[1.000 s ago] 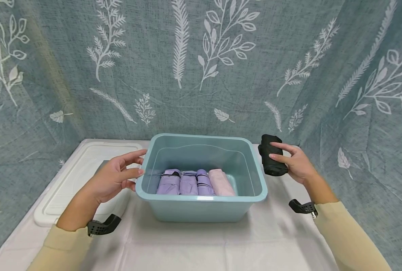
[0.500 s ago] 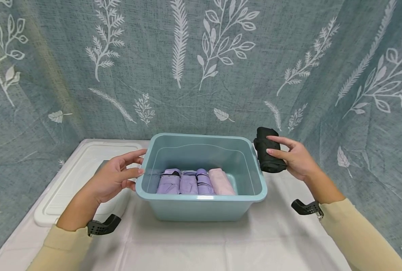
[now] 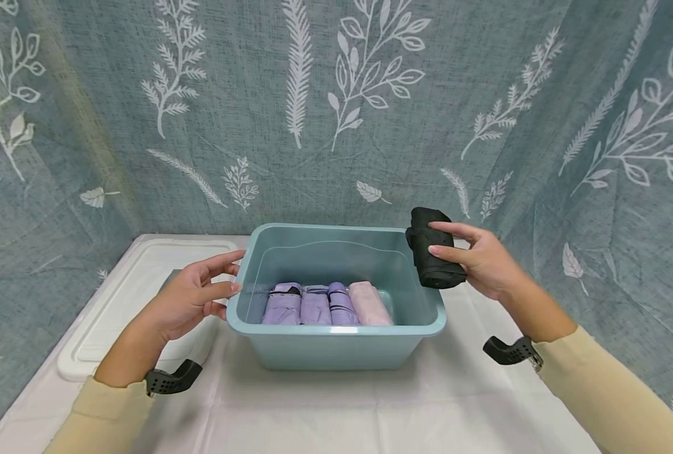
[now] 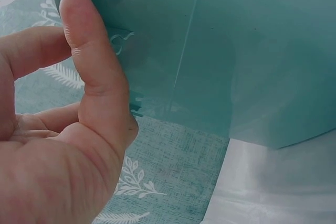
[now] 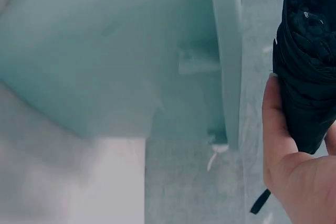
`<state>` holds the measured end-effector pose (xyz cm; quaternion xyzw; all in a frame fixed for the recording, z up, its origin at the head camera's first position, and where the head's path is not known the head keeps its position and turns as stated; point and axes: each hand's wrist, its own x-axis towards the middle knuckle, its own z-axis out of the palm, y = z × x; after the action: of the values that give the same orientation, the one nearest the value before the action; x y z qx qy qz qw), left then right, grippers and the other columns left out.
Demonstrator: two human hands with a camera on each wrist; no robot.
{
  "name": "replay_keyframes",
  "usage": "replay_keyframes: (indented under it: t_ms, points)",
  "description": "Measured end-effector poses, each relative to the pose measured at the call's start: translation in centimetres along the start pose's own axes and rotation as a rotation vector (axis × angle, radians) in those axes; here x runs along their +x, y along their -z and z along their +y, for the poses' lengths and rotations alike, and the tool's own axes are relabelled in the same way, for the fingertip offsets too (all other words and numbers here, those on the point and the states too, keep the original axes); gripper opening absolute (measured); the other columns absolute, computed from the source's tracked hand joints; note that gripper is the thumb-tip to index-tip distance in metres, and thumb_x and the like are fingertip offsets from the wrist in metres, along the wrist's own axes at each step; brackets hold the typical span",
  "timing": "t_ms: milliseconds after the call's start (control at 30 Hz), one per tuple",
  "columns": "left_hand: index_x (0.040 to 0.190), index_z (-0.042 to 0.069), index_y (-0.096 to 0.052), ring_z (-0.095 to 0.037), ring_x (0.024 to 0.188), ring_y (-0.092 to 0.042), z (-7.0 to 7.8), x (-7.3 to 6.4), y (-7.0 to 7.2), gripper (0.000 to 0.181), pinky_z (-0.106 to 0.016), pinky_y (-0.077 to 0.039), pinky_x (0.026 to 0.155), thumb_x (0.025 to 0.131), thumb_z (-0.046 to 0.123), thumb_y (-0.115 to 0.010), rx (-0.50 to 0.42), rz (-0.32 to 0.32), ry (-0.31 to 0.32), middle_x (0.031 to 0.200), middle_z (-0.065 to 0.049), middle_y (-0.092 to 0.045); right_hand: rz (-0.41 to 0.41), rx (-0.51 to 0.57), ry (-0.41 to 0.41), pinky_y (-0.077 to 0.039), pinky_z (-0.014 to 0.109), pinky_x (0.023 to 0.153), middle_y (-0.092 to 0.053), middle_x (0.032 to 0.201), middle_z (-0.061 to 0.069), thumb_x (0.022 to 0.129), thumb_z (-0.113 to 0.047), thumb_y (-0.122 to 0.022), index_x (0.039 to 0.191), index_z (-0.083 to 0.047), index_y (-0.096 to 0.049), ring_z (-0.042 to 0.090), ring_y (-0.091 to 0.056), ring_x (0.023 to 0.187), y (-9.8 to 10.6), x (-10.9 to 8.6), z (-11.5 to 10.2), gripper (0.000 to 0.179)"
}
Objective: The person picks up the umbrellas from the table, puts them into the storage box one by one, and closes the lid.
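Observation:
A light blue plastic tub (image 3: 336, 353) stands on the white-covered table. Inside it several purple rolled fabric bundles (image 3: 282, 308) and one pale pink roll (image 3: 370, 304) lie side by side. My left hand (image 3: 191, 287) rests its fingertips and thumb against the tub's left rim, the fingers loosely extended. A rolled black fabric bundle (image 3: 430, 249) is pinched between the thumb and fingers of my right hand (image 3: 481, 258). That bundle hangs tilted above the tub's right rim. In the right wrist view, its gathered end (image 5: 310, 30) and a short dangling strap (image 5: 261, 201) show.
A white lid (image 3: 126, 284) lies flat on the table at the left, with a grey-blue item partly hidden by my left arm. Blue-green curtain fabric (image 3: 336, 126) with white leaf prints surrounds the table at the back and sides.
My right hand has carried the black bundle leftward and slightly up, from beside the tub to over its right rim. The left hand has stayed at the left rim.

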<state>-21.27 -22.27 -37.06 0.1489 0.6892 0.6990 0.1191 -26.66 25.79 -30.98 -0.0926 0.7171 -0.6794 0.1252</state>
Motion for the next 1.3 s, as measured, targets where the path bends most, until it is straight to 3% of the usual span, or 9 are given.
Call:
replay_keyframes:
  t_ms: [400,833,1100,1300]
  points:
    - [0.161,0.0,-0.025,-0.013,0.084,-0.071,0.0,0.1,-0.1,0.071,-0.029,-0.062,0.062,0.1,0.002,-0.061,0.013,-0.005,0.013,0.123,-0.01,-0.05,-0.03,-0.006,-0.078,-0.061,0.029,0.088,-0.014,0.166,0.014,0.095,-0.007,-0.072,0.153,-0.01,-0.047,0.012,-0.069,0.11,-3.7,0.2,-1.0,0.064]
    - [0.161,-0.001,-0.024,-0.012,0.082,-0.071,0.3,0.1,-0.2,0.071,-0.029,-0.062,0.062,0.1,0.001,-0.06,0.009,-0.009,0.008,0.123,-0.009,-0.05,-0.087,-0.022,-0.197,-0.062,0.036,0.089,-0.035,0.158,0.014,0.093,-0.009,-0.076,0.148,-0.014,-0.055,0.02,-0.071,0.108,-7.3,1.0,-1.9,0.059]
    - [0.161,-0.002,-0.024,-0.011,0.082,-0.071,0.2,0.1,-0.2,0.072,-0.028,-0.062,0.062,0.1,0.001,-0.061,0.004,-0.012,0.012,0.122,-0.008,-0.051,-0.1,-0.034,-0.263,-0.063,0.038,0.086,-0.058,0.139,0.016,0.091,-0.007,-0.077,0.144,-0.013,-0.057,0.02,-0.075,0.099,-8.6,2.7,-2.2,0.057]
    - [0.161,-0.001,-0.023,-0.011,0.083,-0.071,0.3,0.0,-0.2,0.072,-0.028,-0.062,0.062,0.1,0.001,-0.061,0.007,-0.007,0.021,0.122,-0.008,-0.05,-0.101,-0.082,-0.316,-0.063,0.036,0.083,-0.061,0.137,0.015,0.089,-0.011,-0.08,0.141,-0.015,-0.06,0.019,-0.075,0.097,-9.4,3.9,-2.4,0.057]
